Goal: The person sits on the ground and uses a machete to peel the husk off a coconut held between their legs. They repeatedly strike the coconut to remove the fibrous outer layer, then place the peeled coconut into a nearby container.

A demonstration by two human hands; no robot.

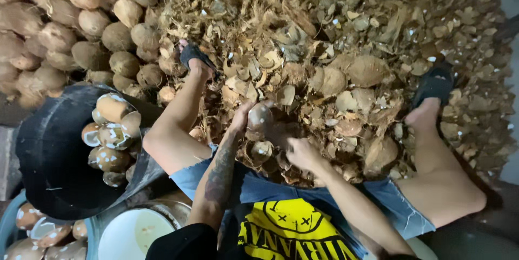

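Left hand [241, 119]: gripping a coconut [260, 115] (partly peeled).
Right hand [301, 153]: closed, contents hidden.
Advice: steady the coconut above the shell heap [346, 65].

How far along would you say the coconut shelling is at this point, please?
Done: several shelled coconuts lie in the black tub, and broken shell pieces cover the floor. In hand: the left hand holds one coconut, with the right hand just below it. Left: a large pile of brown unshelled coconuts.
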